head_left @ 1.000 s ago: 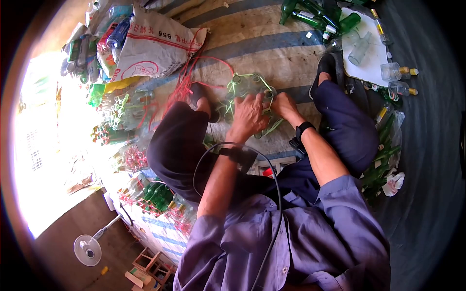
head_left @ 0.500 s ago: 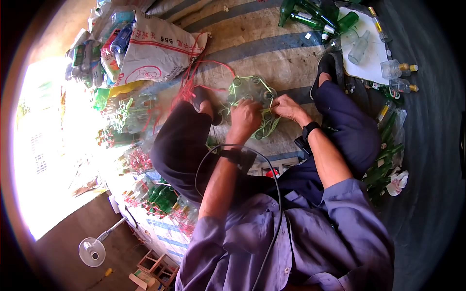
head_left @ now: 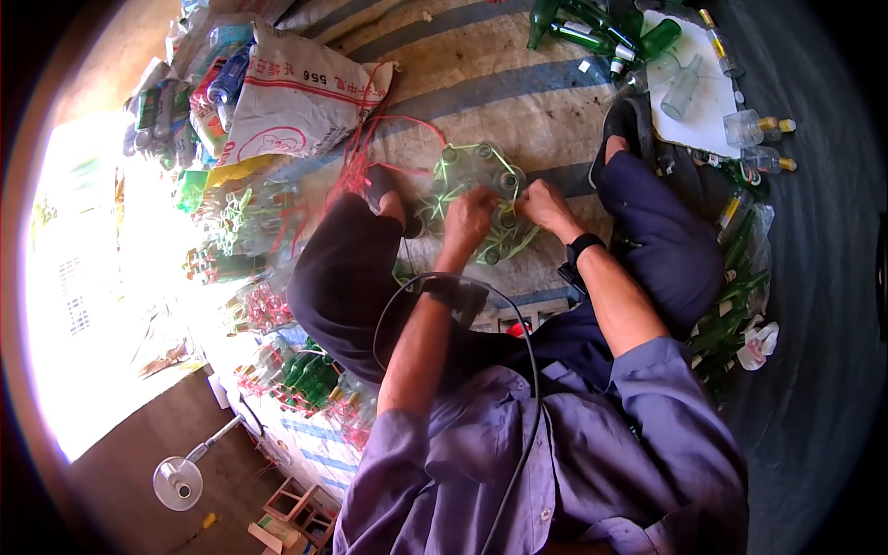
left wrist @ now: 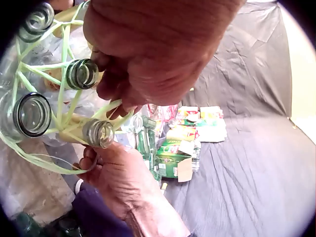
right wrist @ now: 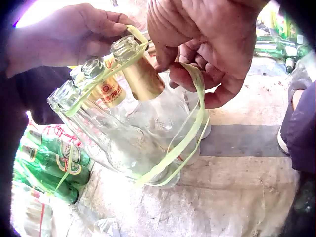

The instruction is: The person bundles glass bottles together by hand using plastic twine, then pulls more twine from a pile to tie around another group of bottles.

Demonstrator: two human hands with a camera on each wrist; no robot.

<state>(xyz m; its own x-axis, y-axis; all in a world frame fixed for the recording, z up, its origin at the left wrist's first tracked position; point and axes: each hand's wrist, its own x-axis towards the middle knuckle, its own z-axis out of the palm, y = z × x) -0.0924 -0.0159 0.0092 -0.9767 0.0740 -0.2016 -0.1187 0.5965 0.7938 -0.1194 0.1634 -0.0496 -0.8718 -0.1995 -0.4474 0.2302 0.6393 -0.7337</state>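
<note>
While in right hand (right wrist: 205, 42) — green strap (right wrist: 199, 120) around clear bottles (right wrist: 121, 136).

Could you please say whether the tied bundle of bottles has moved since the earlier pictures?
No: against the striped sheet in the head view, the bundle of bottles sits in about the same place, with no clear shift.

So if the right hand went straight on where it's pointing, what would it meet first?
The right hand would probably meet the nearest bottle neck in the tied bundle, though exact depth is unclear.
</note>
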